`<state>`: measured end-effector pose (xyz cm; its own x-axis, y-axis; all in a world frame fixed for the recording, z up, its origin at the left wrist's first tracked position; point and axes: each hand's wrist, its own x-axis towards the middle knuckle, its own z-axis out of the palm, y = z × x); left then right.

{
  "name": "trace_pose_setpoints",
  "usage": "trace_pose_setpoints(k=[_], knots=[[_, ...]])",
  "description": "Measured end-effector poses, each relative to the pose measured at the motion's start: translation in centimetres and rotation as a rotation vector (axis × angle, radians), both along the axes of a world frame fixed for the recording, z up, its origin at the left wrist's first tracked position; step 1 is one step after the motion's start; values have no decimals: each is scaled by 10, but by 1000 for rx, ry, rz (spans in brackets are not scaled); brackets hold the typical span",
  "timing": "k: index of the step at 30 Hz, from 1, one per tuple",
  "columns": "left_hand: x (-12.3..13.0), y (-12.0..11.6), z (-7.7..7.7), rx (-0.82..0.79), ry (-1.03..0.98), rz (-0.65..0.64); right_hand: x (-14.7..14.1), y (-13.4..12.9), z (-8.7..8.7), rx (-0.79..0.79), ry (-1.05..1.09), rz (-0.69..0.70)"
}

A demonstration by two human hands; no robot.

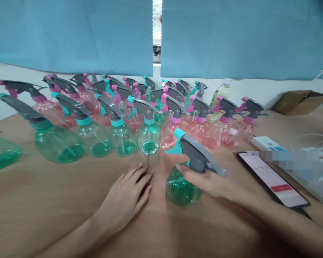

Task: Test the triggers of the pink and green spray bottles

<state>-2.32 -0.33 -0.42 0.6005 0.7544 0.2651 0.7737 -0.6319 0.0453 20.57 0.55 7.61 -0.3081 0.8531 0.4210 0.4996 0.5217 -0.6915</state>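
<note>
My right hand (204, 179) is closed round the neck of a green spray bottle (181, 188), which has a grey trigger head with a turquoise nozzle and trigger. The bottle leans a little, and whether its base touches the table (78, 204) I cannot tell. My left hand (130, 191) lies flat on the wood with its fingers stretched forward, holding nothing. Just beyond those fingertips stands a clear green spray bottle (148, 138) with a turquoise collar. More green spray bottles (98, 141) line the front row to its left, and pink spray bottles (196, 130) to its right.
Several more pink and green sprayers crowd the rows behind. A phone (271, 179) lies at the right, beside a white box (269, 145) and a clear plastic case. A yellowish bottle (221, 94) and an open cardboard box (301, 102) stand at the back right. Far left is another green bottle body (2, 152).
</note>
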Motion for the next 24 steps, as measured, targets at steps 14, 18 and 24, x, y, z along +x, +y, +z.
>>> trace_pose_setpoints(k=[14, 18, 24], knots=[[-2, -1, -2, -40, -74, 21, -3, 6, -13, -105, 256, 169], [-3, 0, -2, -41, -49, 15, -2, 7, -15, -72, 242, 164], [-3, 0, -2, -52, -53, 19, 0, 6, -13, -19, 194, 150]])
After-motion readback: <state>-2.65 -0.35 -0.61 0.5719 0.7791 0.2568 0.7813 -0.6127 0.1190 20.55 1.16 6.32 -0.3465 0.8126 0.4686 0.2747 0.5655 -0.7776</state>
